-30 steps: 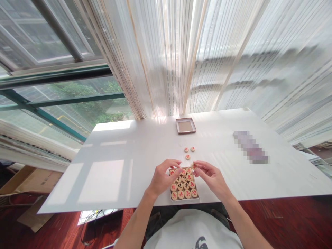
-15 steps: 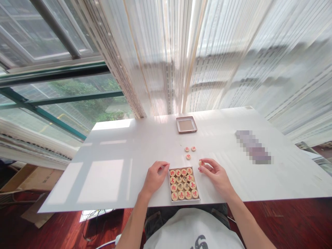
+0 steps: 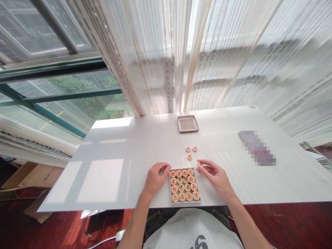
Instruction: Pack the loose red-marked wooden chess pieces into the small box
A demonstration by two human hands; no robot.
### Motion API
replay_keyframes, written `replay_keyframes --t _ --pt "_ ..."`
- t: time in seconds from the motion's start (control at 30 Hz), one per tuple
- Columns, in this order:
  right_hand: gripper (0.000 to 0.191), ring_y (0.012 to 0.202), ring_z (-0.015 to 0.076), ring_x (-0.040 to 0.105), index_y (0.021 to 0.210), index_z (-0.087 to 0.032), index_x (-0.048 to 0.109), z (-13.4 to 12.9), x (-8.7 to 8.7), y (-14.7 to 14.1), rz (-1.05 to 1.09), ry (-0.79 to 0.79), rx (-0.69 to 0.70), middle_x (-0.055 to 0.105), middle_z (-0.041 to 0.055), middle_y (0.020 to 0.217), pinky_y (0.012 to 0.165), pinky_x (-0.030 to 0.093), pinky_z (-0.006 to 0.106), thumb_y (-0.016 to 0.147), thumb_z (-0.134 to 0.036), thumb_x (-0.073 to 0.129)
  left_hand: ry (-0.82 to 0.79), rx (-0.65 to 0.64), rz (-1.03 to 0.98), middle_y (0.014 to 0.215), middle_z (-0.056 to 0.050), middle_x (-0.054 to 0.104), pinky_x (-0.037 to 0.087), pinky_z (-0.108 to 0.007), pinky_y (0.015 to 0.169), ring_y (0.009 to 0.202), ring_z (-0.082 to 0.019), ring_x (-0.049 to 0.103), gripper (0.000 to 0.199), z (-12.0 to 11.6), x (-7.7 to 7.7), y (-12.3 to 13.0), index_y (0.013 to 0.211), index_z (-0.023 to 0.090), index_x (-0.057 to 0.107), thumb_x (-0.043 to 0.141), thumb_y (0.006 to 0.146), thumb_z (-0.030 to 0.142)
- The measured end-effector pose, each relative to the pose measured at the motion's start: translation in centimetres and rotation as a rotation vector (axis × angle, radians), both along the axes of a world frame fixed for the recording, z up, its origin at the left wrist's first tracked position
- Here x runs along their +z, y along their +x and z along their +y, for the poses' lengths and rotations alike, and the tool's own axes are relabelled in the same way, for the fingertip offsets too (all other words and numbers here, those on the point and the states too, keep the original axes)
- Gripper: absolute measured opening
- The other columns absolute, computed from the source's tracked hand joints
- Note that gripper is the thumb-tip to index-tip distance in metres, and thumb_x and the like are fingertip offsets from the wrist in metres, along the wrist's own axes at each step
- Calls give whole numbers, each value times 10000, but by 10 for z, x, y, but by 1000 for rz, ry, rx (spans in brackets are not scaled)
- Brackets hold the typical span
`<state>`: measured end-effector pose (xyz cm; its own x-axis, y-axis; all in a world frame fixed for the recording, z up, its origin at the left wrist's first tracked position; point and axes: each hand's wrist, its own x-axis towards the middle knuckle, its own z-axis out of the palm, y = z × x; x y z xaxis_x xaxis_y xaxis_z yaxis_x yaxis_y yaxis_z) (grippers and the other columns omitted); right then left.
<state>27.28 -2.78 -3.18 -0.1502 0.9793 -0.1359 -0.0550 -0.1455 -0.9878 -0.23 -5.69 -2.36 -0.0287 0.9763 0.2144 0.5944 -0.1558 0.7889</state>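
The right hand pinches one round piece between thumb and fingertips, low in the frame just right of centre, beside the box's upper right corner. The piece is a disc with no long axis; its face tilts up toward the camera. The left hand rests curled, holding nothing, touching the left edge of the box, whose pieces lie flat in rows. Three loose pieces lie just above on the table; the lid sits farther up.
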Motion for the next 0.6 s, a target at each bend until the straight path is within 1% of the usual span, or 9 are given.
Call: replay_keyframes --t 0.17,0.47,0.6 --pt "371 1009 245 719 1162 -249 680 1 -5 0 -34 56 11 708 91 1220 911 586 373 831 -397 760 -12 6 -6 919 -24 740 544 -306 802 842 -180 688 139 0 0 0 959 233 697 583 952 313" --pt "265 1030 226 682 1068 -242 688 0 -7 -3 -48 128 11 711 71 1101 932 554 351 848 -379 742 -13 10 -10 920 -26 745 553 -305 803 843 -180 695 138 0 1 0 957 231 695 584 951 312" --pt "213 992 207 664 998 -234 676 -5 1 -10 -25 135 44 693 54 1018 902 551 325 844 -361 751 -19 9 -12 921 -30 745 554 -309 807 842 -179 694 146 0 0 0 960 228 692 578 955 320"
